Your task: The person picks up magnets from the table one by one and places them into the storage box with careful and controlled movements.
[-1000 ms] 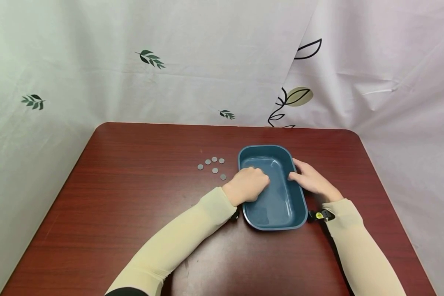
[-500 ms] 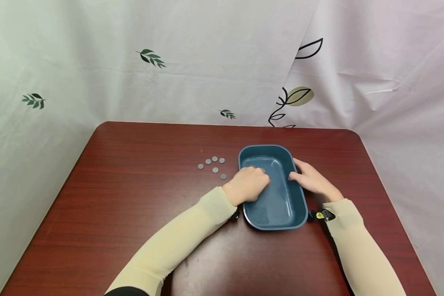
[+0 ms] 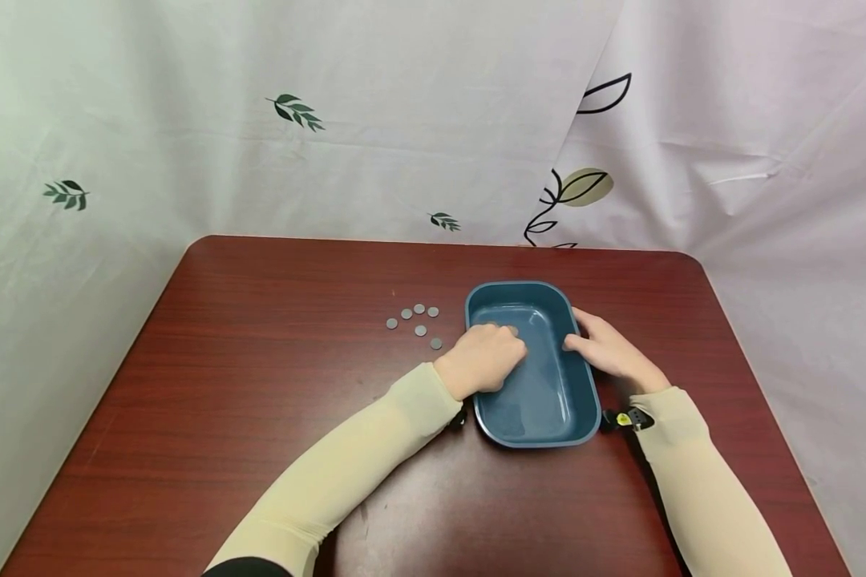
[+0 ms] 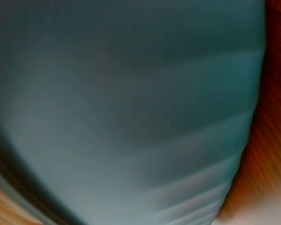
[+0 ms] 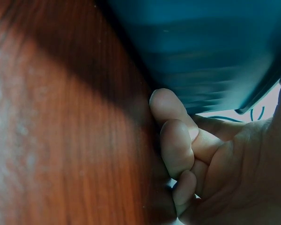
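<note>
While six grey discs (image 3: 421, 330) lie on the table's (image 3: 260, 377) far part, left of the blue tray (image 3: 541, 401), the left hand (image 3: 482, 358) bends over its left rim, hold hidden, impossible to tell; the right hand (image 3: 615, 350) grasps its right wall.

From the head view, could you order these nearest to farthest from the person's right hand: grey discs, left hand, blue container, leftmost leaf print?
From the right hand:
1. Blue container: touching, held at its right side.
2. Left hand: over the container's left side.
3. Grey discs: on the table, left of the container.
4. Leftmost leaf print: far left, on the cloth.
</note>
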`<action>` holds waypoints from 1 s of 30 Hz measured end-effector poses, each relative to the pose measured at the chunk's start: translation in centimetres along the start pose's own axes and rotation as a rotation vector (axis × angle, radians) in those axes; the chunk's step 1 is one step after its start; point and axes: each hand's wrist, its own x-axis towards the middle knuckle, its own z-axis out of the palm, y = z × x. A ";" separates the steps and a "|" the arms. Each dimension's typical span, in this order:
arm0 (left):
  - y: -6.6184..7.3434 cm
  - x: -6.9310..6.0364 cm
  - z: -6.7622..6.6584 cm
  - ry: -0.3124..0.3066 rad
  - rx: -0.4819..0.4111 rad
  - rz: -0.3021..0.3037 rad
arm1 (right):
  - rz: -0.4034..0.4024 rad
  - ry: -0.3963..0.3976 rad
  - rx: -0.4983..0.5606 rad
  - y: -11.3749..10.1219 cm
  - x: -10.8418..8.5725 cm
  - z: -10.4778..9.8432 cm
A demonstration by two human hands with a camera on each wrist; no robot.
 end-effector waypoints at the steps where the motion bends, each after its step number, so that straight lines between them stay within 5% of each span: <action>1: 0.0 0.0 0.0 0.001 0.001 0.000 | -0.002 -0.001 0.002 0.0 0.0 0.0; 14: -0.6 -0.5 -0.5 0.033 0.049 0.013 | -0.014 -0.002 0.020 0.1 0.2 0.1; 30: -1.4 -2.6 -1.6 0.126 0.068 0.063 | -0.033 -0.006 0.036 0.2 0.2 0.0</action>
